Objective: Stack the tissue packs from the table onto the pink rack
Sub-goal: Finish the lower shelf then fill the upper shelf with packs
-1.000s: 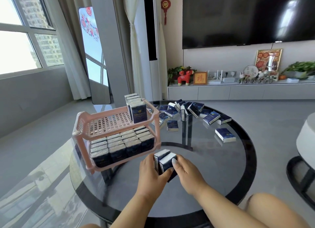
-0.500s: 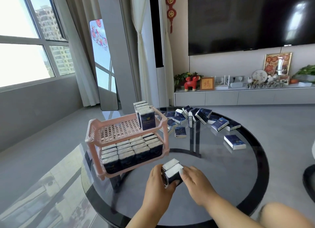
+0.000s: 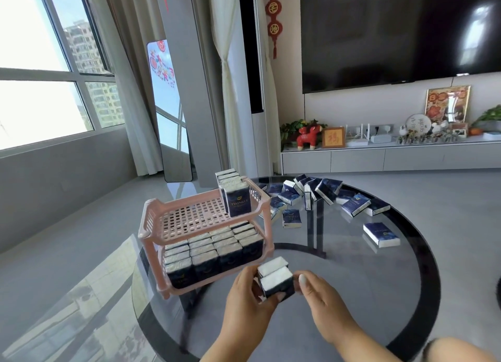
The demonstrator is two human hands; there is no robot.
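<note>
Head view, two tissue packs [image 3: 276, 280] pinched between both hands' fingers [image 3: 303, 280]

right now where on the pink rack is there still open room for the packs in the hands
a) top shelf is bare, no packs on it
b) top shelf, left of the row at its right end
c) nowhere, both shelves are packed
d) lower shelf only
b: the top shelf of the pink rack shows bare grid left of its row of packs, while the lower shelf looks filled; both hands hold two packs.
</note>
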